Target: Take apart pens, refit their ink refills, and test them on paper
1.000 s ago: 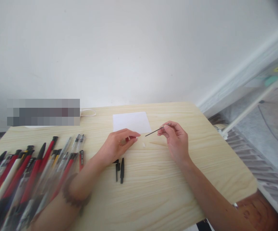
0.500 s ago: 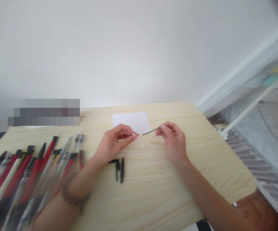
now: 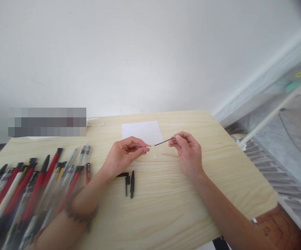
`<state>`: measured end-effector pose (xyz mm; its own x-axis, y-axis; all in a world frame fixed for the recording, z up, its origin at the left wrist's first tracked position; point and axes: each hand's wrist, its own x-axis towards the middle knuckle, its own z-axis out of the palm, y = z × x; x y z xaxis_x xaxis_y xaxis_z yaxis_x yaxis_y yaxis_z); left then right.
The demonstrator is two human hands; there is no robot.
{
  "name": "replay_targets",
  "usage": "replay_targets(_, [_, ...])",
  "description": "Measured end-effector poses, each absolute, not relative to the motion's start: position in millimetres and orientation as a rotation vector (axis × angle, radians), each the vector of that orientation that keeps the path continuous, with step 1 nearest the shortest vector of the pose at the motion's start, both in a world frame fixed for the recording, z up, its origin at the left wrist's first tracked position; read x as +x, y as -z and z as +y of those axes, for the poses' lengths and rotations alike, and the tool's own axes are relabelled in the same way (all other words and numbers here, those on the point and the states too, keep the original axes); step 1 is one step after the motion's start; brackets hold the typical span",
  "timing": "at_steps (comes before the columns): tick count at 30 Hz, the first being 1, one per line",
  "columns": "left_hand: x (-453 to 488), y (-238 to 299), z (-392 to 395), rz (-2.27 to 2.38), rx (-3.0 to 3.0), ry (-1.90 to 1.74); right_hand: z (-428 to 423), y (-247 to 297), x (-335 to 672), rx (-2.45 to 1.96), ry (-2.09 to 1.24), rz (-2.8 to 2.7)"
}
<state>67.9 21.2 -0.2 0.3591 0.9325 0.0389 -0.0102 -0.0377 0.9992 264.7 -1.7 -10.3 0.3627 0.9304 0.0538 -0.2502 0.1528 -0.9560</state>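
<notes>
My right hand (image 3: pixel 189 154) pinches a thin dark pen refill (image 3: pixel 164 141) by one end, between thumb and fingers. The refill slants down to the left, and its free end looks pale. Just left of that end, my left hand (image 3: pixel 126 154) pinches a small white piece (image 3: pixel 148 147). I cannot tell whether the piece and the refill touch. Below, on the tabletop, lies another small white piece (image 3: pixel 155 157). A black tapered pen part (image 3: pixel 132 184) and several smaller black parts (image 3: pixel 126 185) lie near my left wrist.
Many pens (image 3: pixel 33 194), red, black and clear, are spread across the left of the wooden table (image 3: pixel 186 215). A white sheet of paper (image 3: pixel 142 130) lies behind my hands. A white cord loop (image 3: pixel 96 121) is at the back left, against the wall (image 3: pixel 150 55).
My left hand has shifted slightly right, bringing the white piece closer to the refill's pale end. My right hand has barely moved.
</notes>
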Motion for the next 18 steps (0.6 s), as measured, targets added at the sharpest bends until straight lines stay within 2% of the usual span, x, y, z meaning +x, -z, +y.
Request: replay_targets(18, [68.3,5.7,20.0,0.886,1.279,-0.971,-5.7,11.1,259.5,-1.062,-0.887,-0.823])
